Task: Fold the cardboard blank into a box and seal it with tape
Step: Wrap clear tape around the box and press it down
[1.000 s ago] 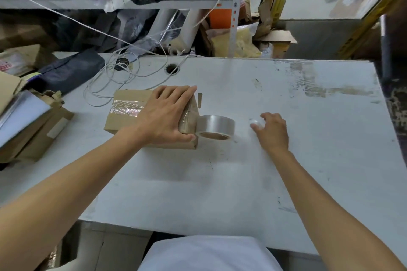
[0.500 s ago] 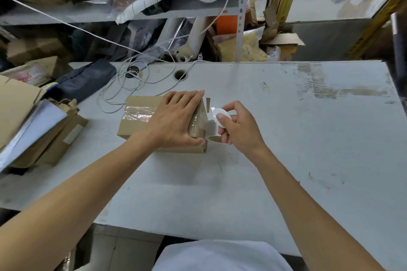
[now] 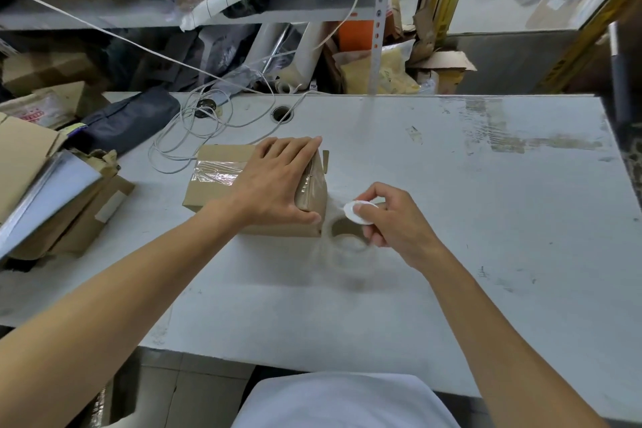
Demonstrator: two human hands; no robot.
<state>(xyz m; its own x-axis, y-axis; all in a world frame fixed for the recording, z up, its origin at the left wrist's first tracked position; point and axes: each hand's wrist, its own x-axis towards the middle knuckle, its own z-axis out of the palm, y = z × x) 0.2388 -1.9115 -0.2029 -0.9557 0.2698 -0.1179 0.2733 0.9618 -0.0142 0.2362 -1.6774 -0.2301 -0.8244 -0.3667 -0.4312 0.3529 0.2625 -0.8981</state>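
Note:
A small brown cardboard box (image 3: 212, 191) lies on the white table (image 3: 486, 219), with clear tape across its top and down its right end. My left hand (image 3: 278, 181) rests flat on the box top, fingers spread, thumb over the right edge. A roll of clear tape (image 3: 347, 240), blurred, sits just right of the box. My right hand (image 3: 392, 219) hovers over the roll and pinches a small white toothed disc (image 3: 359, 212) between thumb and forefinger.
Cardboard boxes and a plastic folder (image 3: 52, 191) are stacked at the left edge. A coil of white cable (image 3: 194, 135) and a dark pouch (image 3: 132, 118) lie behind the box. A cable hole (image 3: 282, 114) is in the tabletop. Cluttered shelves stand behind.
My right hand picked up the white disc from the table on the right, brought it to the box's right end, then drew back down over the tape roll. The left hand stayed on the box.

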